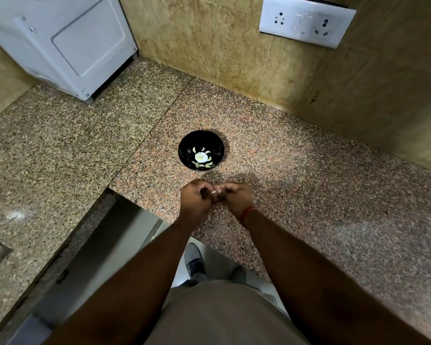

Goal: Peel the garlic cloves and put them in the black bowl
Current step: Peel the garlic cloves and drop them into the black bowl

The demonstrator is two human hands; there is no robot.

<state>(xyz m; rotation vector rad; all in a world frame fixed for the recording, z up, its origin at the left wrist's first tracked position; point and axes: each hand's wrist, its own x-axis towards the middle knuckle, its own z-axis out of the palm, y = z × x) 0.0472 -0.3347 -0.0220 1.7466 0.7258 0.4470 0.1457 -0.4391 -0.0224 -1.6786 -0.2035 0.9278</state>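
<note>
The black bowl stands on the granite counter, holding several pale garlic cloves and a bright white patch at its bottom. Just in front of it, above the counter, my left hand and my right hand meet with fingers curled. Between their fingertips they pinch a small pale garlic clove, mostly hidden by the fingers. A red thread circles my right wrist.
A white appliance stands at the back left of the counter. A switch and socket plate is on the tiled wall at the back right. The counter's front edge cuts inward at the left, above the floor and my shoe.
</note>
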